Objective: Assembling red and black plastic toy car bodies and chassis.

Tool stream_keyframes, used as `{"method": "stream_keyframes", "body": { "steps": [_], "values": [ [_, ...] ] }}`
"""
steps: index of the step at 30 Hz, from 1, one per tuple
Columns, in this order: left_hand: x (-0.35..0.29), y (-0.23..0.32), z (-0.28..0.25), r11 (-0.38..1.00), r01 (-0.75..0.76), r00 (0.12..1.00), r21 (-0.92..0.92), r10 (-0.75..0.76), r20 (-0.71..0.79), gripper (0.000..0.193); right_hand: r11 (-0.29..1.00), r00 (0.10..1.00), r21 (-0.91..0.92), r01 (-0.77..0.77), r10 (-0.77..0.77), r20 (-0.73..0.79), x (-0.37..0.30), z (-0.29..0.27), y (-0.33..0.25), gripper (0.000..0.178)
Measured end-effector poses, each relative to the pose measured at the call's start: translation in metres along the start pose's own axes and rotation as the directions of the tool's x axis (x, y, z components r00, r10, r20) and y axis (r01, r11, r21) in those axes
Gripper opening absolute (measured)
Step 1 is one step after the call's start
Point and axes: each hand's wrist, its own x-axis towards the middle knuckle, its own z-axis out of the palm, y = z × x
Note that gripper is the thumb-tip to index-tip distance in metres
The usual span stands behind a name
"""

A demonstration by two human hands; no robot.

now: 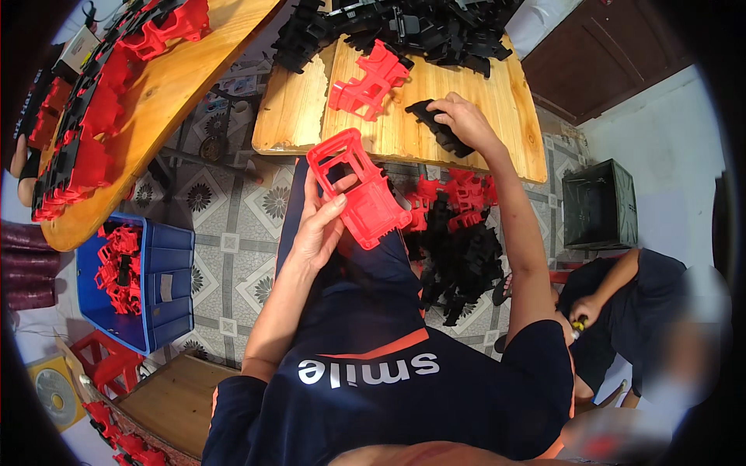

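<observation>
The dark navy short-sleeved fabric shirt (466,396) carries white lettering (378,366) beside an orange-red angled stripe (388,346). Thin orange trim (215,398) marks its sleeves (536,373). Dark trousers (292,217) match.

Bright centre, warped edges, black surround

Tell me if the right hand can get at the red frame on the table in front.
Probably yes: the right hand is at the black part, close by on the same table, with only bare wood towards the red frame.
</observation>
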Motion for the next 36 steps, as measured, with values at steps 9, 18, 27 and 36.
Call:
{"method": "stream_keyframes", "body": {
  "steps": [9,18,27,36],
  "values": [
    [0.004,0.003,-0.003,0.98,-0.054,0.994,0.191,0.071,-0.079,0.103,0.99,0.963,0.136,-0.024,0.06,-0.262,-0.045,0.008,0.022,0.023],
    [0.011,-0.005,0.002,0.974,-0.145,0.987,0.176,0.155,-0.039,0.109,0.938,0.823,0.346,-0.03,0.22,-0.525,-0.108,-0.014,-0.14,0.028],
    [0.009,-0.004,0.005,0.967,-0.189,0.982,0.171,0.19,0.011,0.118,0.99,0.756,0.086,0.116,-0.032,-0.653,-0.1,0.038,-0.184,0.032],
    [0.007,0.003,0.004,0.965,-0.201,0.978,0.169,0.189,0.086,0.122,0.989,0.743,-0.018,0.144,-0.12,-0.659,-0.098,0.044,-0.188,0.034]
  ]
}}
